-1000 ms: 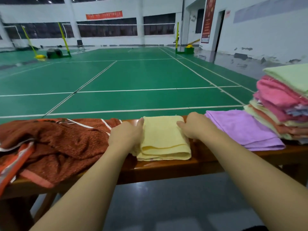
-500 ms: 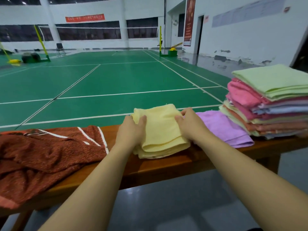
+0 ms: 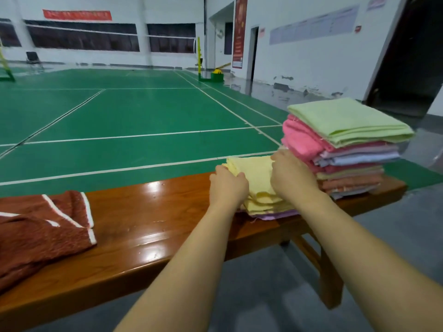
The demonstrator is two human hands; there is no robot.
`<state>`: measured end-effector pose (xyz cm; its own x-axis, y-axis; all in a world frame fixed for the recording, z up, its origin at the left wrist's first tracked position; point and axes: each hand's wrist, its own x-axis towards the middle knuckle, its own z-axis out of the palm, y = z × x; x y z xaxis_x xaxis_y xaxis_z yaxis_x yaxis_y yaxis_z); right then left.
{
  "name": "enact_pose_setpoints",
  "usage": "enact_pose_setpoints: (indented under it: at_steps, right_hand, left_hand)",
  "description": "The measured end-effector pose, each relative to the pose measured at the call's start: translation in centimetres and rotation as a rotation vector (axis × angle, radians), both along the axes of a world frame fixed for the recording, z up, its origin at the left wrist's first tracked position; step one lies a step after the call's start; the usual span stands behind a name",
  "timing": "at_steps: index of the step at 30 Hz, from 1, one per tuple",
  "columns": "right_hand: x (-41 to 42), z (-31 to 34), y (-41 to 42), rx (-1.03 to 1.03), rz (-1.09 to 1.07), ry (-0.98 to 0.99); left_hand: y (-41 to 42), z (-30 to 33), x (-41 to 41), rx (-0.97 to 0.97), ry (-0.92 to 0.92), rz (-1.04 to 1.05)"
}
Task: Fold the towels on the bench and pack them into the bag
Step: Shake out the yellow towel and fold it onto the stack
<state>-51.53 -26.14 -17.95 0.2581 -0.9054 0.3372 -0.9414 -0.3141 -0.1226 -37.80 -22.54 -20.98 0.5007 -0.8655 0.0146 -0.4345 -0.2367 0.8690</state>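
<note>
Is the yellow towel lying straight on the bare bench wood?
No: the folded yellow towel, gripped by the left hand and right hand, sits on a purple towel whose edge shows beneath it.

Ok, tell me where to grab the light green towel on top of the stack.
Grip the light green towel at its near edge, coming in from the bench's front side. Its folded layers stack thick there and overhang the pink towel, so fingers can slide underneath.
</note>
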Motion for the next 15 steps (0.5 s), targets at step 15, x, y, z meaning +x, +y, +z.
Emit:
enact_pose_setpoints:
  at_steps: [15]
  right_hand:
    - [1.7,-1.6,0.9,0.131,0.196,-0.144]
  left_hand:
    - [2.8,-1.8,3.9,0.022,-0.498,-0.296]
